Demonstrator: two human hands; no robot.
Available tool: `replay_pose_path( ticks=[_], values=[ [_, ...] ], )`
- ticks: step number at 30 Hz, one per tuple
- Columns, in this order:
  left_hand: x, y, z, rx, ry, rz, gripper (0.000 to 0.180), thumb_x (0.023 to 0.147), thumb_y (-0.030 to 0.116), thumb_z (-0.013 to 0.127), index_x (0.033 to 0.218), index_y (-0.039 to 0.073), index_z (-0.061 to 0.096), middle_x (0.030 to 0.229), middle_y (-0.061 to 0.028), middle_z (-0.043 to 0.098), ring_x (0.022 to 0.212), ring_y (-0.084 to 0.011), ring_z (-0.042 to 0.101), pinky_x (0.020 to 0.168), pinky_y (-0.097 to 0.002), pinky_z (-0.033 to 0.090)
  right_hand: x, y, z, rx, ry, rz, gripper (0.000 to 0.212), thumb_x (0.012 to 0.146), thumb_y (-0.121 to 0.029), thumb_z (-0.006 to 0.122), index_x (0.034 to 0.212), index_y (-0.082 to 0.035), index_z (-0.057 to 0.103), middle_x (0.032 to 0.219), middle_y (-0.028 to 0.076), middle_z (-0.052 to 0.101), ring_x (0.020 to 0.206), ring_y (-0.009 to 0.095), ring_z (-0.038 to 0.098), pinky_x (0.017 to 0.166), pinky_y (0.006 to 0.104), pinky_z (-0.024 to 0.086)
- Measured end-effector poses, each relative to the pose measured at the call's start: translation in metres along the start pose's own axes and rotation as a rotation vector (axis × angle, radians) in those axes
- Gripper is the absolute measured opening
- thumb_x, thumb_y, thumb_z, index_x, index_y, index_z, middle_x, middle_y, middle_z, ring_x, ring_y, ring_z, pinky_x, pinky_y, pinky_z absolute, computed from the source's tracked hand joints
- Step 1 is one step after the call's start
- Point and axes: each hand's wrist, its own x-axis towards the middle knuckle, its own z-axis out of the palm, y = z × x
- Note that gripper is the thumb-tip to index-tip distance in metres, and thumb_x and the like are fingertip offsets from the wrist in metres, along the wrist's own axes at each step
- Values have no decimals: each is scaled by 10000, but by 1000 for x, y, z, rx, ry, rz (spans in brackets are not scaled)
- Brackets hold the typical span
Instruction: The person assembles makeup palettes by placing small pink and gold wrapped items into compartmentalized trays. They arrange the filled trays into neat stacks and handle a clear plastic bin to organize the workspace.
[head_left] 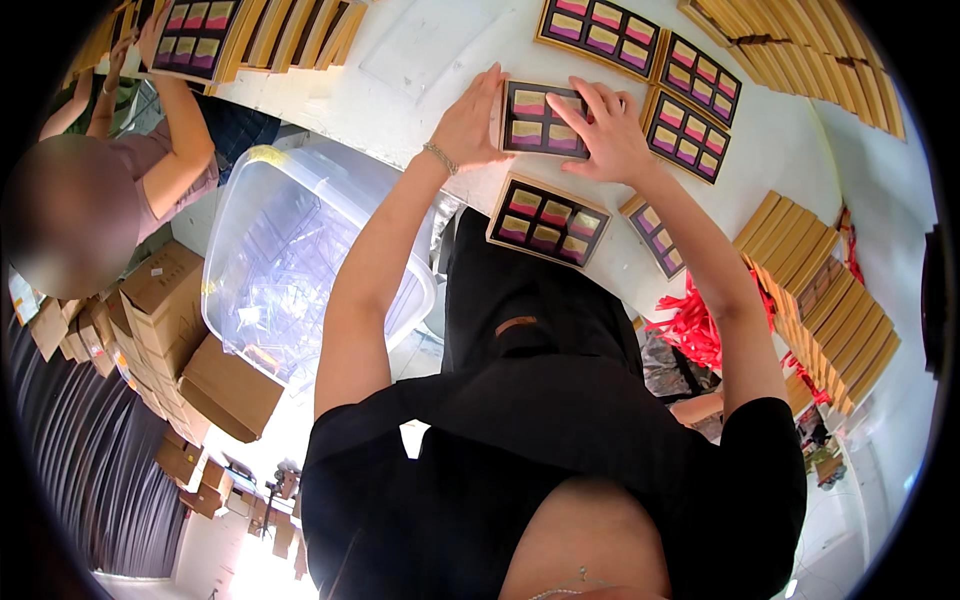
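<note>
A shallow box (545,143) with pink, gold and purple pieces in a dark tray lies on the white table between my hands. My left hand (470,120) is open, its fingers stretched together along the box's left edge. My right hand (610,135) spans the box's right end, with the thumb by the near edge and fingers over the top and far edge. Nearer to me sits another filled box (548,222) by the table edge. One more filled box (655,237) is partly covered by my right forearm.
Several filled boxes (598,35) lie beyond my right hand. Stacks of wooden-coloured boxes (820,60) stand far right, with red ribbons (690,325) below. A clear plastic tub (215,270) holds transparent pieces at the left. Another person (180,140) handles a filled box (195,38); cardboard cartons (165,280) stand nearby.
</note>
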Motion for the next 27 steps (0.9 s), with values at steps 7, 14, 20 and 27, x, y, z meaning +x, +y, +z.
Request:
replay_pose_path(
  ticks=[7,14,20,27],
  values=[
    [-3,-2,5,52,20,-28,1239,564,266,880,1484,7,92,1458,-125,390,1343,-319,379,1111,-372,355,2,2,-2,8,3,-13,993,556,-444,840,1436,-273,412,1388,136,393,1211,306,427,922,499,340],
    [-1,-3,8,39,11,-12,1201,568,280,876,1480,23,138,1467,-109,384,1370,-305,344,1120,-360,346,2,-2,4,-31,-8,-27,1032,534,-464,849,1443,-280,397,1419,153,369,1258,312,395,943,559,323],
    [-34,-3,-14,250,107,-28,997,652,273,831,1457,63,281,1484,-124,370,1376,-305,344,1109,-355,358,7,-7,11,-114,-72,5,1033,567,-488,826,1463,-303,345,1466,110,331,1308,331,358,961,659,319],
    [-263,-94,-69,705,492,-962,559,778,154,656,1319,112,518,1465,-119,404,1360,-347,344,1108,-500,291,4,-6,21,-115,-18,-84,994,628,-495,795,1467,-208,343,1475,190,307,1308,350,353,932,612,322]
  ],
)
